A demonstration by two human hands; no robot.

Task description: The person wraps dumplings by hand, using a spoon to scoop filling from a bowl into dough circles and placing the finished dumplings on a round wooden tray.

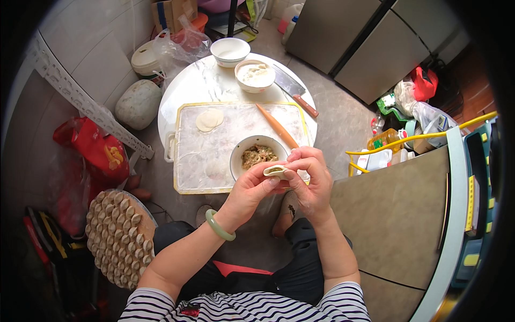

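Between them, my left hand [255,183] and my right hand [312,177] hold a partly folded dumpling [276,172]; some filling shows in its opening. My fingers pinch the dough edges on both sides. Just beyond my hands stands a bowl of minced filling [259,156], partly hidden by my fingers. A tapered wooden rolling pin [277,126] lies behind my right hand on the floured cutting board [201,161]. Flat dough wrappers [209,120] rest overlapped at the board's far left.
On the round table [189,86] stand a bowl of flour [255,75], a white bowl [230,51] and a cleaver [293,85]. A tray of finished dumplings [120,237] is at my left, near a wax gourd [138,104]. Bottles and bags [388,139] crowd the right side.
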